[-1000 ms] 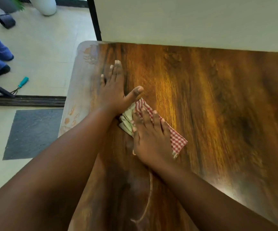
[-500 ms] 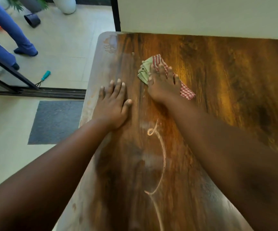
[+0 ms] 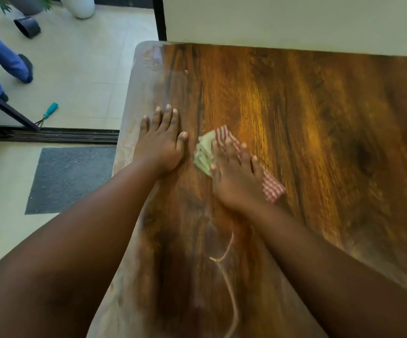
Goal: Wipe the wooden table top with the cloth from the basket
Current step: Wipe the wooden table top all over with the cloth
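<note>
The fingers [image 3: 231, 152] of the right hand [image 3: 236, 181] are spread and pressed flat on the cloth [image 3: 272, 185], which is pinned under the palm rather than gripped. The cloth is a folded piece, red-and-white checked on the far and right side, pale green where it shows to the left of the fingers. It lies on the desk [image 3: 319, 118], near the left edge and about midway along its depth. The right hand is blurred. The right forearm runs back toward the lower right of the view, low over the wood.

The fingers [image 3: 163, 118] of the left hand [image 3: 161, 147] are extended, held close together and laid flat on the bare wood, holding nothing; the thumb is pointed toward the cloth and lies just beside it, without touching. The left forearm is stretched across the desk's left edge.

A thin pale string [image 3: 229, 284] is seen lying on the wood between the two forearms. On the floor to the left, a dark mat [image 3: 68, 179] and a small teal-handled tool [image 3: 48, 114] are visible, and a person's blue trouser legs [image 3: 2, 57] farther off.
</note>
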Tool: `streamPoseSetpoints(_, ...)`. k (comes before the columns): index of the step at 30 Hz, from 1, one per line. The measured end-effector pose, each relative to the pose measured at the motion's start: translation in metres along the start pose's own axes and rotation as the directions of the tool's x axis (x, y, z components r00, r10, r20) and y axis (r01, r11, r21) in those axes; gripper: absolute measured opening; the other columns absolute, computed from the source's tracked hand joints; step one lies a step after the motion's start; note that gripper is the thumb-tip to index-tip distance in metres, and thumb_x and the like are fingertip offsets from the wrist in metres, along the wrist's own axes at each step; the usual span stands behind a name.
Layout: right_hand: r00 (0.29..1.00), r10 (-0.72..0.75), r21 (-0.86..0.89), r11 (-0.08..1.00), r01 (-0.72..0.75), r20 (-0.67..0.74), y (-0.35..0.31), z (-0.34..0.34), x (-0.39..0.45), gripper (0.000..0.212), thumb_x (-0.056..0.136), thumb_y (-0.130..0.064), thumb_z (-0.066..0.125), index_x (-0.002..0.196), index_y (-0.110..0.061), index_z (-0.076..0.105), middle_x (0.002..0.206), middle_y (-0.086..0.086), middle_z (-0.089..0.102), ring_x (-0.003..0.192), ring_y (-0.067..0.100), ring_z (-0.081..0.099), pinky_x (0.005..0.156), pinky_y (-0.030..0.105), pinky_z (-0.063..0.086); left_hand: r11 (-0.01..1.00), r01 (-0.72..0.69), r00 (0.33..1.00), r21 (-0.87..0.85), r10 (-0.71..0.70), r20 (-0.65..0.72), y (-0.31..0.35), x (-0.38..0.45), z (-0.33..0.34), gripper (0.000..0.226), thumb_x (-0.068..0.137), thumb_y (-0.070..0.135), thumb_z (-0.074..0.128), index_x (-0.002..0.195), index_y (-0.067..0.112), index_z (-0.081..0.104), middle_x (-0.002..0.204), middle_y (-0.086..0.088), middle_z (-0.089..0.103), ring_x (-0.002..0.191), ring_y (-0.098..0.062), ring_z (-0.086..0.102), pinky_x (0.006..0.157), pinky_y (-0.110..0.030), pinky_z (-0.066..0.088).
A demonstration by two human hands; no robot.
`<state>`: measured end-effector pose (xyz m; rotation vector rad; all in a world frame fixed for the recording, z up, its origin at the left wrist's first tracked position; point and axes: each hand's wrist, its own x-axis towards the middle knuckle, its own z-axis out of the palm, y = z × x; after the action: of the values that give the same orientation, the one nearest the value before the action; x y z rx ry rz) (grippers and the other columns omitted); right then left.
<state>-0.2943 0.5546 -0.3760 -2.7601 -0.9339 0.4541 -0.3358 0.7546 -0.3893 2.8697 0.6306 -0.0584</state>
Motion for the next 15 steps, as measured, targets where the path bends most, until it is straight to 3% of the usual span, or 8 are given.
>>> streamPoseSetpoints(3, 0.993, 0.051, 0.048, 0.997, -0.056, 0.102, -0.011, -0.021, 0.075, 0.057, 0.100, -0.041, 0.017, 0.150, -0.035, -0.010, 0.158, -0.003, -0.019, 0.142, 0.026, -0.024, 0.113, 0.048, -0.014, 1.000, 0.001, 1.000, 0.007, -0.001, 0.005, 0.000, -0.001, 0.000, 0.062, 0.101, 0.046, 0.011, 0.154, 0.015, -0.001, 0.162, -0.003, -0.006, 0.148, -0.021, -0.011, 0.118, -0.043, -0.009)
streamPoseSetpoints(6, 0.995, 0.039, 0.060, 0.997, -0.045, 0.094, -0.017, -0.020, 0.081, 0.055, 0.101, -0.040, 0.014, 0.151, -0.034, -0.008, 0.159, -0.003, -0.017, 0.143, 0.025, -0.022, 0.114, 0.048, -0.013, 1.000, 0.001, 1.000, 0.017, -0.001, 0.009, 0.000, 0.000, -0.001, 0.062, 0.101, 0.046, 0.012, 0.154, 0.016, 0.000, 0.162, -0.003, -0.005, 0.148, -0.021, -0.010, 0.119, -0.044, -0.008)
streamPoseSetpoints(9, 0.997, -0.061, -0.004, 0.998, 0.060, -0.040, -0.013, 0.000, -0.004, 0.054, 0.101, -0.042, 0.011, 0.152, -0.031, -0.004, 0.160, -0.001, -0.008, 0.145, 0.024, -0.013, 0.116, 0.047, -0.006, 1.000, -0.004, 1.000, 0.003, 0.004, 0.015, 0.001, 0.000, -0.003, 0.062, 0.101, 0.045, 0.013, 0.154, 0.015, 0.000, 0.162, -0.003, -0.005, 0.148, -0.021, -0.010, 0.119, -0.044, -0.007)
streamPoseSetpoints(12, 0.991, -0.133, -0.040, 0.990, 0.132, -0.024, -0.008, 0.022, -0.124, 0.055, 0.101, -0.045, 0.011, 0.153, -0.030, 0.005, 0.160, -0.002, 0.003, 0.147, 0.024, -0.004, 0.116, 0.045, 0.001, 1.000, -0.016, 1.000, -0.012, 0.016, 0.015, -0.001, 0.000, -0.003, 0.063, 0.101, 0.046, 0.013, 0.154, 0.016, -0.001, 0.162, -0.003, -0.006, 0.148, -0.021, -0.011, 0.119, -0.044, -0.008)
streamPoseSetpoints(15, 0.989, -0.149, -0.088, 0.985, 0.148, -0.005, 0.002, 0.035, -0.185, 0.053, 0.100, -0.040, 0.025, 0.152, -0.032, 0.019, 0.158, -0.005, 0.015, 0.146, 0.023, 0.008, 0.114, 0.043, 0.007, 0.999, -0.032, 0.999, -0.022, 0.032, 0.008, -0.004, -0.001, -0.003, 0.063, 0.101, 0.048, 0.013, 0.154, 0.016, 0.000, 0.162, -0.004, -0.005, 0.148, -0.022, -0.011, 0.118, -0.043, -0.008)
